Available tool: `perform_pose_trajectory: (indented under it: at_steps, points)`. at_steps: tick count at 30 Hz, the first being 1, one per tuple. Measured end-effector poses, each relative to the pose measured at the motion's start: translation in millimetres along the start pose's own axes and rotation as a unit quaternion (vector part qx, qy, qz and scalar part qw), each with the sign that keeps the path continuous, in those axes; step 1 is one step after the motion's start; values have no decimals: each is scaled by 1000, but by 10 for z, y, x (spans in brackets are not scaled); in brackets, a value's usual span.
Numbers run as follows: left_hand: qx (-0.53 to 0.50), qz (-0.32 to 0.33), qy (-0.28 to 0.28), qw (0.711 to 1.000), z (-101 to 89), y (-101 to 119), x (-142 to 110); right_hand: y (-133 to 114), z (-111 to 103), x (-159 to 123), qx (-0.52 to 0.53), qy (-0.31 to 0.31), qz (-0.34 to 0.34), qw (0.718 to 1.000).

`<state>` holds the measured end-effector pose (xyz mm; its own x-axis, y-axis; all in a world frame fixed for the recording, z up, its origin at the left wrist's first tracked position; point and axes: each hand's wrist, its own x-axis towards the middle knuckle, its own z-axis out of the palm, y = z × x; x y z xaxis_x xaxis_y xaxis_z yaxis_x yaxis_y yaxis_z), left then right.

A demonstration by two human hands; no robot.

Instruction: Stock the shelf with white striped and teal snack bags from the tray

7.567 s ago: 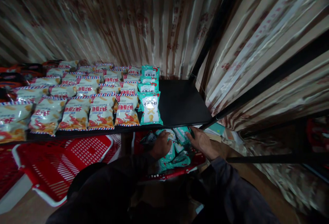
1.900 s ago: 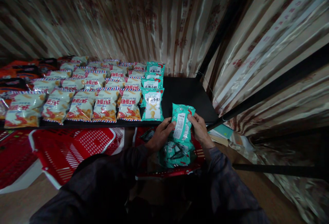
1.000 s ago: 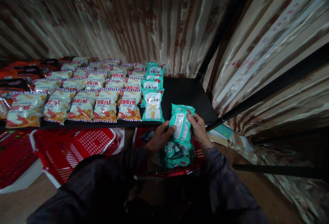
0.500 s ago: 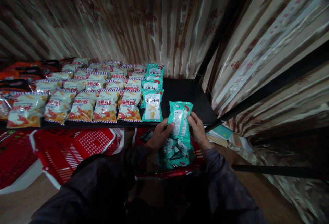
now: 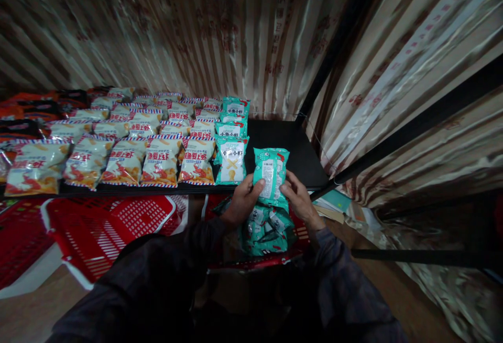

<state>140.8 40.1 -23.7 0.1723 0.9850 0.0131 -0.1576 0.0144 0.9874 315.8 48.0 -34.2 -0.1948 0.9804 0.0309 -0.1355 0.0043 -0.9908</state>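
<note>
Between my two hands is a teal snack bag (image 5: pixel 269 176), held upright with its printed back panel toward me. My left hand (image 5: pixel 242 200) grips its left side, thumb across the front. On the opposite side my right hand (image 5: pixel 300 199) pinches the edge. Below them, a red basket (image 5: pixel 302 235) contains several more teal bags (image 5: pixel 267 232). A column of matching teal bags (image 5: pixel 231 160) stands on the black shelf (image 5: pixel 275 136), just left of the held one.
Rows of white-and-orange snack bags (image 5: pixel 160 160) fill the shelf's left part, with orange-and-black bags (image 5: pixel 27 109) beyond. Another red basket (image 5: pixel 106 233) lies below the shelf. A black post (image 5: pixel 334 44) and slanting bar (image 5: pixel 393 141) frame the right side, before a striped curtain (image 5: pixel 220 33).
The held teal bag has moved slightly up and left with both hands, and appears turned a little. The bags on the shelf have stayed in place.
</note>
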Motion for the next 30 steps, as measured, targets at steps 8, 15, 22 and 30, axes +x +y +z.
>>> perform_pose_trajectory:
  at_steps: [8, 15, 22, 30]
  points:
    - [-67, 2, -31, 997, -12, 109, -26, 28, 35, -18, 46, 23, -1, 999]
    - [-94, 27, -58, 994, -37, 163, -51, 17, 64, 10, 39, 59, -11, 997]
    - [-116, 23, -68, 991, -60, 139, -60, -2, 102, 11, 43, 58, -16, 997]
    - [-80, 22, -49, 995, -98, 132, -79, -30, 134, -18, 39, 55, -7, 998]
